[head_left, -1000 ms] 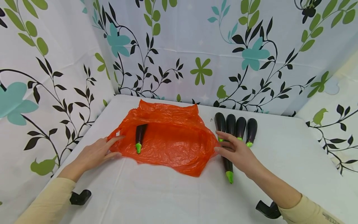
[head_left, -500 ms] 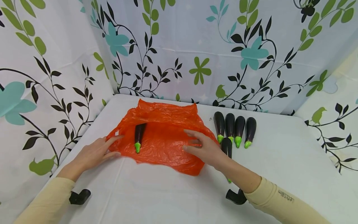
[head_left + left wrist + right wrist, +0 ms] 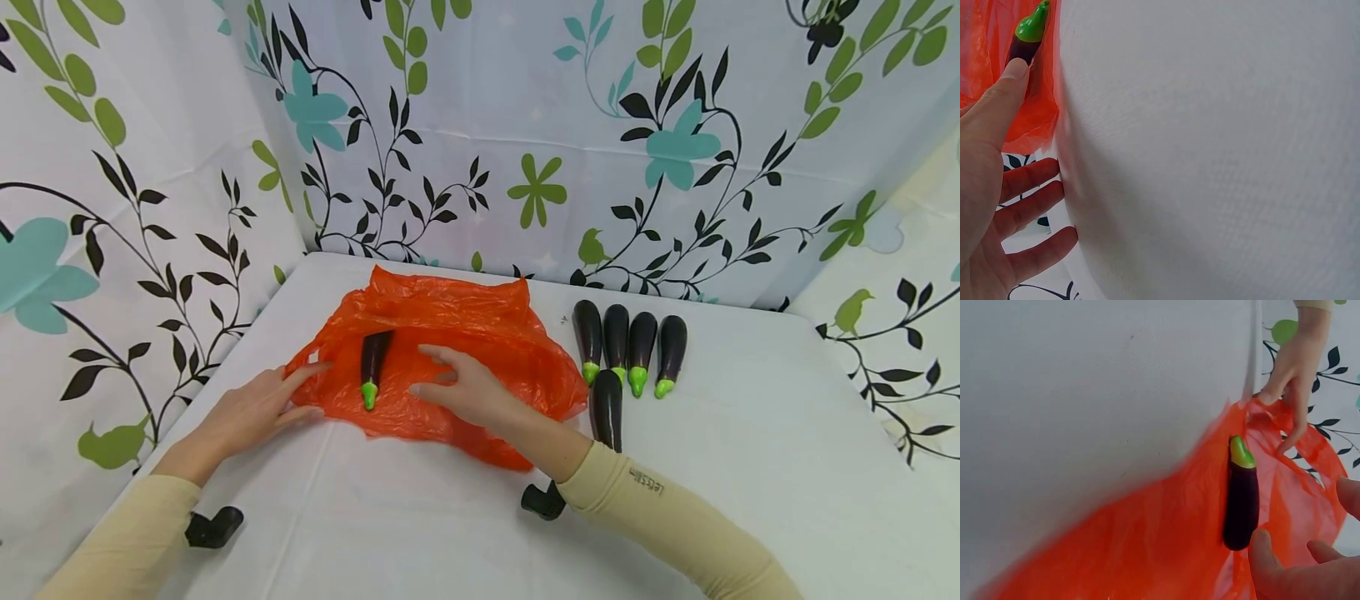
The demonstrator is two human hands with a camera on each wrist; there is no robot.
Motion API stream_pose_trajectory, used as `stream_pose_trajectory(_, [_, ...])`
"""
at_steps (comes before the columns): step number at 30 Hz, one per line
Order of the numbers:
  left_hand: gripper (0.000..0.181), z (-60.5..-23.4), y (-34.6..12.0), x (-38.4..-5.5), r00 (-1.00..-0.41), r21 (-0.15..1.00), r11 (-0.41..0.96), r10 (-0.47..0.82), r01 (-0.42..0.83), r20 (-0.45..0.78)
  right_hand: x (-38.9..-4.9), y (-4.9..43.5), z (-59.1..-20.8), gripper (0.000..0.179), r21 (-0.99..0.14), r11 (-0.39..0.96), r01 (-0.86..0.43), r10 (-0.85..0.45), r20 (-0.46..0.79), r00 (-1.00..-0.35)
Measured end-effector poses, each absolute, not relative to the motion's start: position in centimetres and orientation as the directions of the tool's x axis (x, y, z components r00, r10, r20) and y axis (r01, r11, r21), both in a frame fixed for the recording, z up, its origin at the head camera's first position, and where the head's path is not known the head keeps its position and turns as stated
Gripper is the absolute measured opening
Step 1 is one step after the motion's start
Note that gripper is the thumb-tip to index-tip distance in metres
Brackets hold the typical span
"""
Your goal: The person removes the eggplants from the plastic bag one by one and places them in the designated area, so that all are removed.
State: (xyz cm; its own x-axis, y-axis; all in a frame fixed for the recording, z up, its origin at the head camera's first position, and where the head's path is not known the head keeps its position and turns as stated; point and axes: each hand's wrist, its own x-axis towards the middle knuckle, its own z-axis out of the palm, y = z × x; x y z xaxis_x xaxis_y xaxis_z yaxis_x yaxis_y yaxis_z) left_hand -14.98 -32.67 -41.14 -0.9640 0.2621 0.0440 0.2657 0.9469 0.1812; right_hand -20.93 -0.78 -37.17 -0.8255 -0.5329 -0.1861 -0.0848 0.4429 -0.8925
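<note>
An orange-red plastic bag [image 3: 450, 296] lies spread on the white table with its mouth toward me. One toy-like eggplant [image 3: 373, 367], dark purple with a bright green stem end, rests on it left of the middle. My left hand [image 3: 251, 417] touches the bag's left side, thumb and fingers spread apart; in the left wrist view its fingertips meet the table edge. Over the middle of the bag is my right hand [image 3: 468, 392], fingers loosely extended toward the eggplant and holding nothing. In the right wrist view its fingertips [image 3: 1262, 540] appear right by the eggplant's blunt end.
Several more eggplants [image 3: 617, 333] lie side by side right of the bag. Another eggplant [image 3: 606, 408] lies in front of them, partly hidden by my right arm. Black curved pieces [image 3: 213, 527] show beside my forearms. A patterned curtain [image 3: 450, 167] surrounds the table.
My right hand has moved left, from the bag's right edge to over its middle, close to the eggplant on it. The left hand and the bag stay in place.
</note>
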Motion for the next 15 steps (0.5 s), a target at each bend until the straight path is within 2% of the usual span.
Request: stream_pose_trajectory(15, [0.069,-40.9,-32.5,-15.0,-0.967,0.184,0.95,0.253,0.253,0.019,-22.6,-6.9,-39.0,0.065,-0.892,0.452,-0.007,-0.499,-0.246,-0.831])
